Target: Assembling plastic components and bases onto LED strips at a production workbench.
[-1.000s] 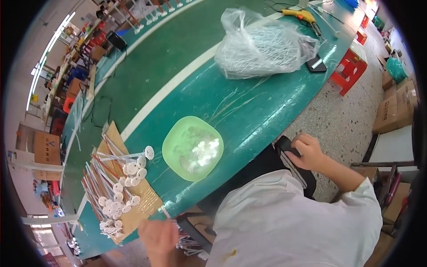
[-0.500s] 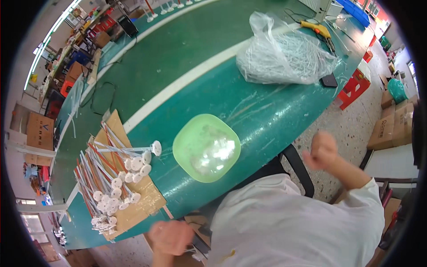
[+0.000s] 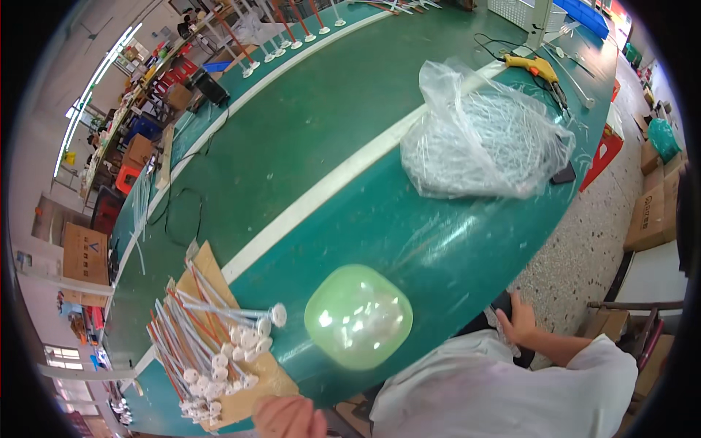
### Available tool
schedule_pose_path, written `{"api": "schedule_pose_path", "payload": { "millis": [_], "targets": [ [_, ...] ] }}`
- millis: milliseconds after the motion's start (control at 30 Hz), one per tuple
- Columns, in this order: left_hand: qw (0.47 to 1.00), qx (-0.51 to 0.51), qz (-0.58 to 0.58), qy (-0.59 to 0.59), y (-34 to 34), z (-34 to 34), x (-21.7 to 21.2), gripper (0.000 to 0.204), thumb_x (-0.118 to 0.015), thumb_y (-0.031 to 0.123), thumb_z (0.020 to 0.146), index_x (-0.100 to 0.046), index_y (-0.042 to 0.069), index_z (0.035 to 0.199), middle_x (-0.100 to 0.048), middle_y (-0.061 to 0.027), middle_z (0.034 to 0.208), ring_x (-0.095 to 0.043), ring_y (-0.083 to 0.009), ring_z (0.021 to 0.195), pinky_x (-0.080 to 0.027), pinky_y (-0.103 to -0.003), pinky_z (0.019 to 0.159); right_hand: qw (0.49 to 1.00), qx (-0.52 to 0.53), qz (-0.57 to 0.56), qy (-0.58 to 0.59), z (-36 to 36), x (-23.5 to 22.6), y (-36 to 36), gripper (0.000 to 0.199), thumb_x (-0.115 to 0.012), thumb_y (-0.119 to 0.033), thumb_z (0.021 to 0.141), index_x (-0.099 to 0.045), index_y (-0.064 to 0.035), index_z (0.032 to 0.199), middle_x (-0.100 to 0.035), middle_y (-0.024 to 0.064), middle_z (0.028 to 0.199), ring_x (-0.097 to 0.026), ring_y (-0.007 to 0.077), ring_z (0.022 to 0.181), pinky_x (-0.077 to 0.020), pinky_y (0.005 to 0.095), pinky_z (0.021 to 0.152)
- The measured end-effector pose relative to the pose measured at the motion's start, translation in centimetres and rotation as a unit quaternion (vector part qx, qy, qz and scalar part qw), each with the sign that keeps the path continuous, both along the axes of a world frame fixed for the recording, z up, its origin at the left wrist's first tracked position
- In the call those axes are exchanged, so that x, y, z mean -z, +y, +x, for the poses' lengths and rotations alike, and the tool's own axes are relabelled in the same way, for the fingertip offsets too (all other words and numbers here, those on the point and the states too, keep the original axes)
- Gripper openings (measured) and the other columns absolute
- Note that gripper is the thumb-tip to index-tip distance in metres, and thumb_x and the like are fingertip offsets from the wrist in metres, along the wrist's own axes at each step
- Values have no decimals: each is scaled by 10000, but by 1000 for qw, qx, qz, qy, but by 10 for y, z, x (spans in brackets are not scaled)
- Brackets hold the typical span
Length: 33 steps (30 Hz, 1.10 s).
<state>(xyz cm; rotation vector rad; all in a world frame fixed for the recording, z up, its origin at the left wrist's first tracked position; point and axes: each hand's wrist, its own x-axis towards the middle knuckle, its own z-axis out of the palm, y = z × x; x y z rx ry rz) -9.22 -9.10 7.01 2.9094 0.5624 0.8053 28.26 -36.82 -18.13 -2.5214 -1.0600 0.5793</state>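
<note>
Green table (image 3: 467,241): curves away ahead of both hands, a white strip (image 3: 321,193) crossing it beyond their fingers.
Left hand (image 3: 288,418): at the lower edge, blurred, its fingers curled and together; cannot tell whether they close on anything.
Right hand (image 3: 522,326): beside the black armrest (image 3: 502,301), fingers bent; cannot tell whether they are clamped on it.
Cardboard sheet (image 3: 274,379): just ahead and left of the left fingers, flat on the table.
Rods (image 3: 174,334): piled on that sheet, grey and reddish-brown, their white discs (image 3: 219,374) turned toward the left fingers.
Light green bowl (image 3: 318,297): ahead and right of the left fingers, left of the right fingers, well apart from both; shiny clear pieces (image 3: 361,321) lie inside.
Clear plastic bag (image 3: 485,150): well ahead of the right fingers, full of thin pale strands.
Yellow glue gun (image 3: 531,67): beyond the bag from the right fingers.
Speckled floor (image 3: 573,255): right of the right fingers.
</note>
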Motion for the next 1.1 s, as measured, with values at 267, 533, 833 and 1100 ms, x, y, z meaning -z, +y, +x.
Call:
{"api": "schedule_pose_path", "payload": {
  "millis": [267, 533, 833, 1100],
  "targets": [
    [993, 40, -98, 57, 132, 87, -13, 198, -736, 32, 658, -677, 17, 846, -670, -81, 830, -654, -254, 747, -509, -359, 646, 998, -13, 64, 26, 6, 17, -10, 414, -627, -263, 840, -551, -3, 1153, -650, 204, 814, -623, 435, 731, -480, 530, 640],
    [987, -53, -138, 68, 274, 95, 57, 240, -725, 111, 759, -606, 6, 940, -590, -151, 952, -566, -371, 898, -470, -457, 793, 971, 62, -213, 88, 12, 73, -76, 364, -622, -204, 788, -657, -80, 1127, -669, 183, 916, -651, 415, 861, -547, 497, 777],
    [985, -89, -121, 84, 286, 87, 64, 451, -672, 228, 815, -541, 14, 1190, -441, -255, 1354, -442, -444, 1184, -374, -549, 980, 781, -317, -416, 341, 143, -333, 193, 434, -622, -462, 909, -673, -122, 1173, -712, 108, 1093, -668, 295, 1024, -524, 401, 889],
    [981, -97, -151, 75, 293, 89, 67, 464, -657, 267, 816, -537, 1, 1177, -438, -278, 1366, -441, -469, 1191, -363, -577, 979, 961, -177, 208, -51, 355, -381, 595, 479, -832, -196, 748, -590, -36, 1130, -628, 65, 1081, -592, 156, 1055, -484, 332, 933]
  ]
}}
